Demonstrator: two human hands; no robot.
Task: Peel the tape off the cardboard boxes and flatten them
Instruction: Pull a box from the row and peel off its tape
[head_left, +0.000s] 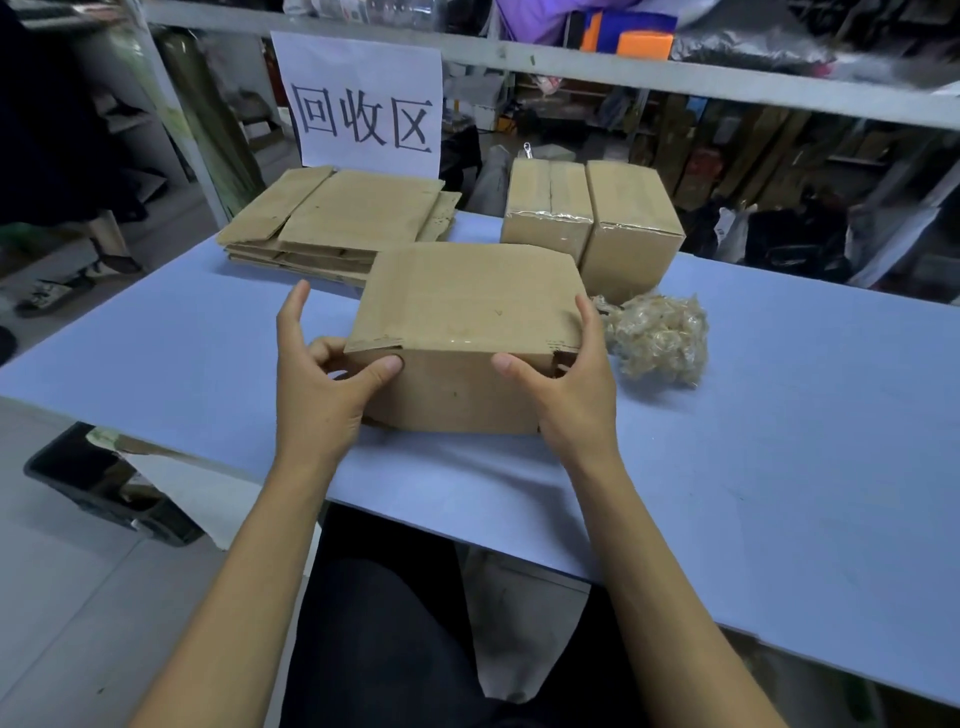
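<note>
— Why both hands on the box (462, 338)?
— Left hand (322, 384) and right hand (561, 384) clasp its ends near the tabletop's (779, 415) front edge, probably turning it (tape looks mostly gone) for flattening.

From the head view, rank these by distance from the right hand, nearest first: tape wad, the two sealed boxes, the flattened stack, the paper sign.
1. Tape wad: just right of the right hand.
2. Sealed boxes: behind it, slightly right.
3. Flattened stack: far left of the table.
4. Paper sign: hanging behind the stack.
</note>
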